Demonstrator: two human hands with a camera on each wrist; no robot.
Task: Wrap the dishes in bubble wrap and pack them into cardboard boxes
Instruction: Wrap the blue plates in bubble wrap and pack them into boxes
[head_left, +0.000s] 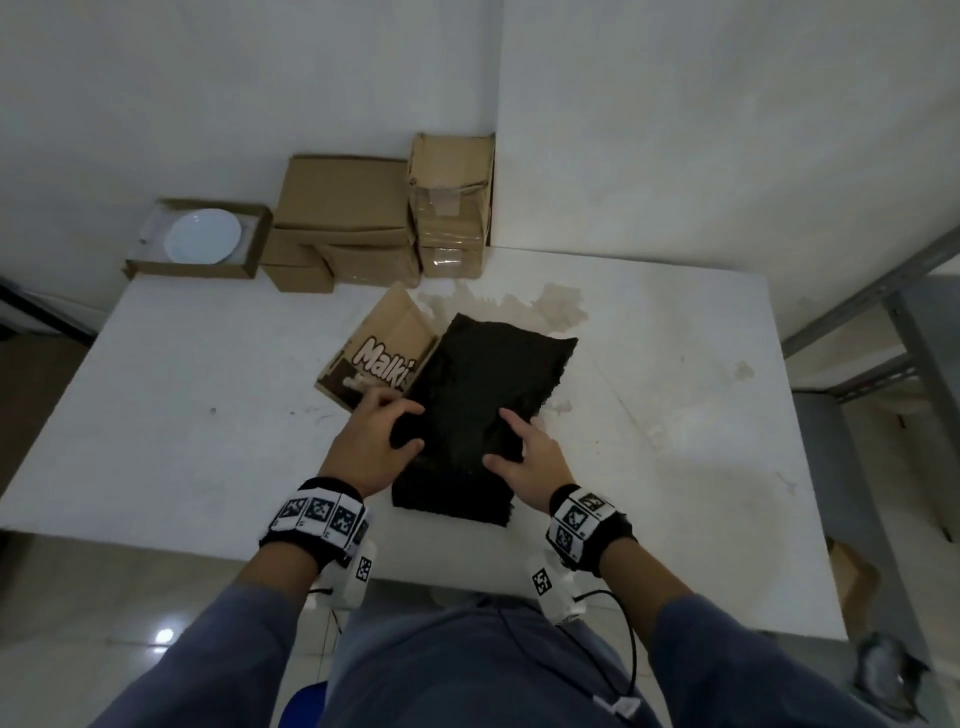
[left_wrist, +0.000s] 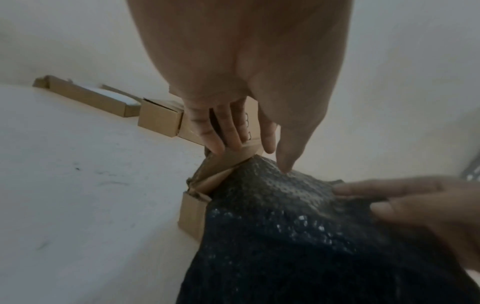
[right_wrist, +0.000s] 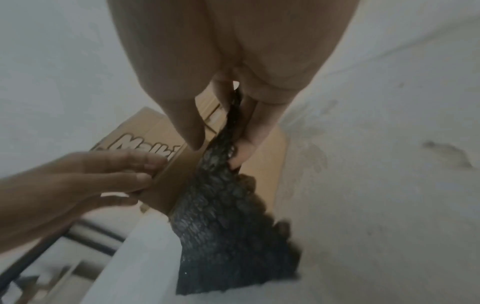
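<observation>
1. A sheet of black bubble wrap (head_left: 483, 410) lies on the white surface (head_left: 208, 415), draped partly over a printed cardboard box (head_left: 379, 348); its long axis runs away from the person, tilting a little to the right.
2. The left hand (head_left: 371, 447) sits at the wrap's left edge, just where it meets the printed cardboard box. Its fingers (left_wrist: 228, 131) look fairly straight and rest on the box flap, the thumb on the wrap; this grip seems loose rather than clamped.
3. The right hand (head_left: 524, 457) is on the wrap's near right part, and its fingers (right_wrist: 249, 127) pinch a fold of the sheet.
4. Whether a dish lies under the wrap cannot be told; the sheet hides that.
5. Far from the printed cardboard box, to its left by the wall, a white plate (head_left: 205, 236) sits in a shallow open box (head_left: 249, 249), with plain closed boxes (head_left: 343, 223) beside it.
6. Both hands are about equally near the wrap; the left is nearer the plate.
</observation>
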